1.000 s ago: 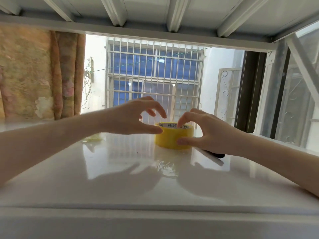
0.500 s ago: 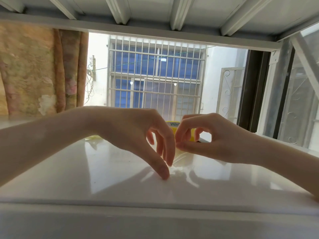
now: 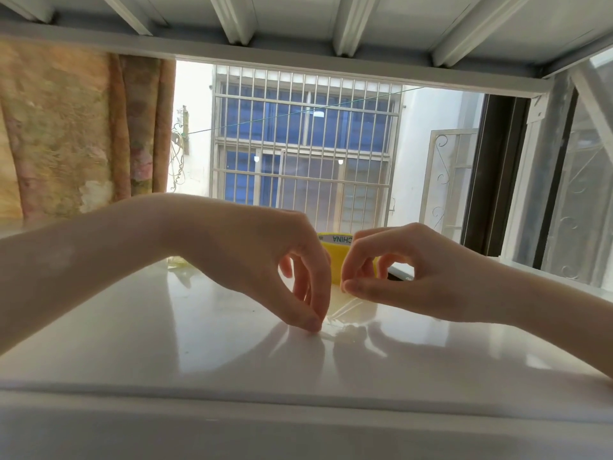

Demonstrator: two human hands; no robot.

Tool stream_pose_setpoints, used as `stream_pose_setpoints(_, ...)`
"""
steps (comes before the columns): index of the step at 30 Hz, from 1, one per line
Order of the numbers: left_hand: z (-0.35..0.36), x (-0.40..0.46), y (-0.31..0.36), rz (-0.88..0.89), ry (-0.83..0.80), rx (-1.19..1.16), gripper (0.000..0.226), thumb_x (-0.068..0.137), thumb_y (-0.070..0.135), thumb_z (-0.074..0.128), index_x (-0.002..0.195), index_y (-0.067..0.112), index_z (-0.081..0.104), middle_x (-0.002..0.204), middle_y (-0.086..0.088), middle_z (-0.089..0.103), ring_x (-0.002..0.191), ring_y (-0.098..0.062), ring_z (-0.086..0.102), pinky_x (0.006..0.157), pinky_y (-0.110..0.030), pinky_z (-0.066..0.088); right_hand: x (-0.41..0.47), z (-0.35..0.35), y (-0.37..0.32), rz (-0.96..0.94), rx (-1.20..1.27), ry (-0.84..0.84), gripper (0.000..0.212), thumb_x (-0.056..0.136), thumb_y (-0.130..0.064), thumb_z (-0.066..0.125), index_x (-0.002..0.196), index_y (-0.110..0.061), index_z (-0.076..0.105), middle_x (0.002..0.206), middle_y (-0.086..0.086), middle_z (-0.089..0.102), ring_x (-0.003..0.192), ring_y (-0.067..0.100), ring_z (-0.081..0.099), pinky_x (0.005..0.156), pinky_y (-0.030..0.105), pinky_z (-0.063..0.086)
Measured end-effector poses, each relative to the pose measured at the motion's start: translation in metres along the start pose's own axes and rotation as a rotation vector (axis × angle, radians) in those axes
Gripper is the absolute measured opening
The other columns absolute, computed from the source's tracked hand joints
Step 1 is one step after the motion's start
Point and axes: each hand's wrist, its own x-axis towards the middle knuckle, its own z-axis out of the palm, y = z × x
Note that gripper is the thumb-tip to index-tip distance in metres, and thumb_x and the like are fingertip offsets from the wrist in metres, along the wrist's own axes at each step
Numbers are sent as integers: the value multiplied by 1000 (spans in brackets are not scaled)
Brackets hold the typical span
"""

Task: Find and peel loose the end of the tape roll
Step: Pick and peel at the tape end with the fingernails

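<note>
On the far left, past my left forearm, a patterned curtain (image 3: 66, 127) hangs beside the barred window (image 3: 305, 154). Below it stretches the glossy white table (image 3: 139, 327), where both my hands are working. My left hand (image 3: 265, 257) arches over the surface with its fingers curled downward; the thumb and forefinger are pressed together at their tips, right down at the tabletop, pinching what looks like the free end of a pale, near-clear strip of tape (image 3: 341, 307). That strip slopes up and to the right, from my left fingertips toward my right hand. Behind the gap between the hands stands the yellow tape roll (image 3: 333, 257), flat on the table, mostly hidden, with printed letters showing on its inner core. My right hand (image 3: 404, 270) sits just in front of the roll, thumb and forefinger closed on the upper part of the strip, the other fingers bent loosely behind them. Whether that hand also touches the roll I cannot tell.

I judge the end to be found and lifted already, so the peeling step is nearly finished. Next I would want to draw the strip out slowly, keeping it taut and flat, since thin tape like this may fold onto itself or stick to the table.
</note>
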Motion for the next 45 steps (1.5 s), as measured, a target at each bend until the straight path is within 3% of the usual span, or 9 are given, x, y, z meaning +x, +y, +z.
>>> stream_pose_setpoints(9, 3, -2, 2, -6, 75, 137, 5, 82, 33, 64, 81, 32, 69, 77, 19, 65, 79, 2, 61, 82, -6, 39, -1, 1, 2, 8, 48, -40, 13, 82, -32, 60, 83, -26, 71, 82, -9, 65, 81, 16, 61, 75, 36, 51)
stream_pose_setpoints(13, 5, 1, 1, -10, 132, 197, 5, 82, 38, 61, 79, 38, 63, 78, 18, 64, 82, -1, 60, 85, -15, 43, -2, 1, -1, -9, 107, -66, 21, 80, -44, 59, 86, -28, 71, 82, -5, 66, 82, 18, 62, 75, 38, 52)
stream_pose_setpoints(17, 6, 0, 1, -35, 159, 190, 12, 81, 41, 60, 72, 48, 55, 78, 20, 62, 85, -2, 60, 88, -22, 44, -2, 2, -8, -37, 129, -109, 29, 72, -51, 60, 79, -25, 71, 77, -1, 66, 75, 15, 62, 73, 34, 51)
stream_pose_setpoints(22, 10, 2, 1, -77, 198, 179, 7, 77, 47, 54, 72, 47, 50, 75, 26, 51, 78, 4, 51, 94, -25, 41, -4, 4, -11, -41, 88, -143, 15, 73, -40, 68, 73, -25, 67, 75, -5, 65, 74, 12, 59, 68, 26, 51)
stream_pose_setpoints(26, 3, 0, -2, -35, 138, 182, 6, 84, 41, 56, 82, 40, 62, 80, 23, 63, 87, 3, 59, 86, -16, 45, -4, 4, -12, -37, 120, -149, 5, 76, -28, 69, 72, -27, 69, 74, -10, 63, 76, 14, 58, 73, 32, 51)
stream_pose_setpoints(29, -1, 1, -1, 7, 131, 100, 7, 85, 33, 59, 81, 38, 63, 79, 22, 64, 85, 3, 61, 85, -18, 48, -3, 4, -13, -32, 138, -157, 6, 78, -23, 67, 72, -22, 70, 71, -8, 63, 74, 14, 59, 76, 35, 50)
stream_pose_setpoints(34, -5, -2, -9, 3, 100, -55, 16, 74, 36, 68, 90, 33, 69, 92, 15, 69, 91, 0, 63, 86, -14, 47, -2, 4, -12, -19, 153, -160, 9, 82, -16, 63, 76, -13, 68, 71, -3, 62, 68, 10, 58, 74, 30, 53)
stream_pose_setpoints(41, 2, 7, -18, -22, 170, -27, 11, 79, 33, 68, 83, 23, 71, 83, 11, 71, 84, -3, 65, 86, -20, 49, 0, 4, -9, 18, 94, -88, 11, 83, -18, 59, 82, -9, 66, 72, 0, 65, 66, 10, 64, 74, 27, 55)
stream_pose_setpoints(45, 1, 6, -17, -11, 185, -61, 9, 83, 27, 65, 83, 18, 68, 78, 11, 72, 77, -3, 68, 79, -16, 52, 1, 3, -9, 31, 24, -37, 16, 80, -30, 56, 80, -14, 62, 70, -3, 67, 65, 8, 67, 72, 36, 56)
